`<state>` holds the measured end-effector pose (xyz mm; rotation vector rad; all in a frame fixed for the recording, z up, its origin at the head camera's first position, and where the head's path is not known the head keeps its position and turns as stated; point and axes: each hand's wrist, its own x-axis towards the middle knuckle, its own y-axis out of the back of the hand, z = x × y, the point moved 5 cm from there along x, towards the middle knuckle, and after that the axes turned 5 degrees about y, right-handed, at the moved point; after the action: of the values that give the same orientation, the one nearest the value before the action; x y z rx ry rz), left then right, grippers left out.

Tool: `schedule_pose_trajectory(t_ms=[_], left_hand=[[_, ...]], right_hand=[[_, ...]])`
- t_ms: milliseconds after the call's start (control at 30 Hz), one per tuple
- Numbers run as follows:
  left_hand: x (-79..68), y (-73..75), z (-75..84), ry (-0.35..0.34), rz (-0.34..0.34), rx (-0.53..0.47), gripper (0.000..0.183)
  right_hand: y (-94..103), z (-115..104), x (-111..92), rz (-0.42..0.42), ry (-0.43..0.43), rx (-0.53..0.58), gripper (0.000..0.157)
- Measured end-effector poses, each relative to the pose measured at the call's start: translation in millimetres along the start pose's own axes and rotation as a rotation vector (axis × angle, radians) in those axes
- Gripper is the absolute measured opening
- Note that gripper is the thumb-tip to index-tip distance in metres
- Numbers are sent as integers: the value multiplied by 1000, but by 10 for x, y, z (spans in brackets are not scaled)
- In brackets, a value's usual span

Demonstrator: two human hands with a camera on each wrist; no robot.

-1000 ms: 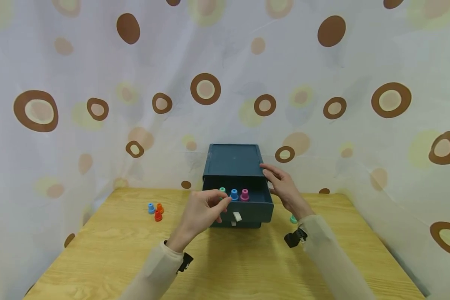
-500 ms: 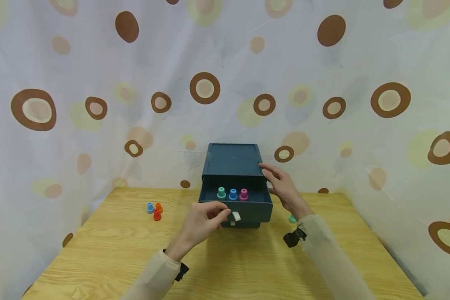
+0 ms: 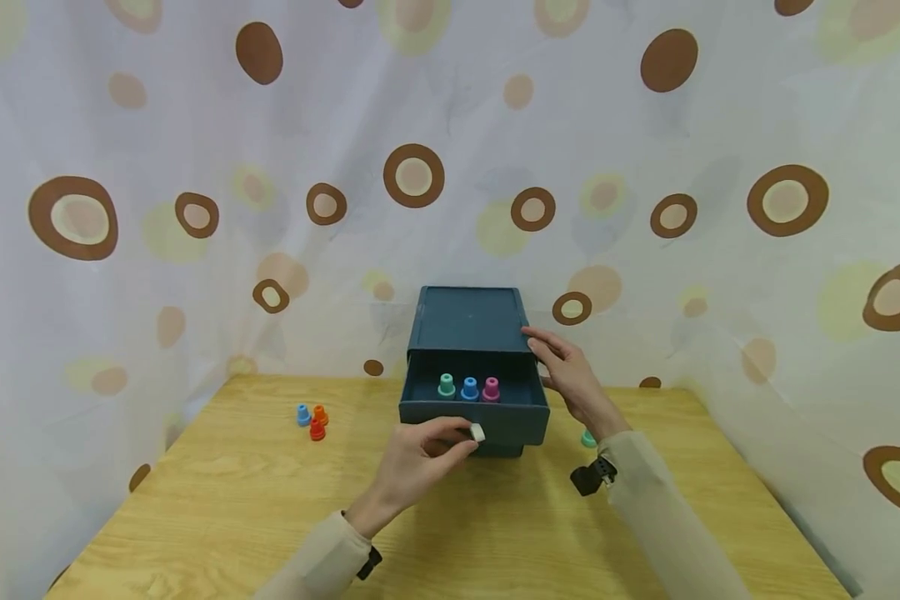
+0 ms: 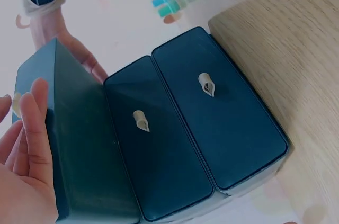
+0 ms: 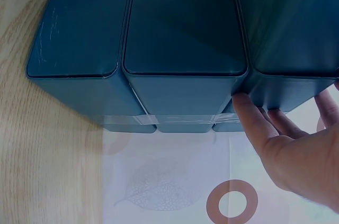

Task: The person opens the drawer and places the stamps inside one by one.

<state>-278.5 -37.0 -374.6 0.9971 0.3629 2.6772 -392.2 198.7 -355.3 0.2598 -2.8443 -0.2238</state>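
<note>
A dark blue drawer cabinet (image 3: 468,319) stands at the back of the table with its top drawer (image 3: 521,425) pulled out. In the drawer stand three small ribbed cone-shaped pieces: a green one (image 3: 446,385), a blue one (image 3: 470,389) and a pink one (image 3: 491,390). My left hand (image 3: 418,458) pinches the white pull tab (image 3: 477,432) on the drawer's front between thumb and fingers. With fingers extended, my right hand (image 3: 570,379) rests against the cabinet's right side near the top edge; the right wrist view shows this hand (image 5: 296,150) touching the side wall.
On the wooden table (image 3: 255,500) to the left sit a light blue piece (image 3: 303,415), an orange piece (image 3: 320,414) and a red piece (image 3: 317,429). Another green piece (image 3: 588,438) is beside my right wrist. Two lower drawers (image 4: 159,144) are closed. A patterned sheet (image 3: 450,100) hangs behind.
My left hand has moved down and right from over the drawer's front edge to its pull tab, and now pinches it. The right hand stays in place against the cabinet.
</note>
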Motion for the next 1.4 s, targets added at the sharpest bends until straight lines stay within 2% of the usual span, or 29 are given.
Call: schedule_pose_trajectory(t_ms=[100,267,433,633,933,1167,1400], left_hand=[[18,-28,-4,-9,5,-7,21],[35,-37,-3,-16,57,17,19],[29,-57,-17,-2,93,-2,18],[41,-108,-27,-76,100,2,18],[11,-96,-91,-97,171,68,20],[81,-108,-148,-46,201,63,20],[164,-129,-245,-4,261,35,22]], right_hand=[[1,-15,5,1,0,0,53],[-6,-34,18,7,0,-6,52],[-1,-37,16,2,-9,-11,52],[41,-44,34,8,1,-22,52],[21,-37,33,-1,-11,-18,52],[0,-42,18,-2,-10,-10,52],[-7,-25,0,-1,4,0,52]])
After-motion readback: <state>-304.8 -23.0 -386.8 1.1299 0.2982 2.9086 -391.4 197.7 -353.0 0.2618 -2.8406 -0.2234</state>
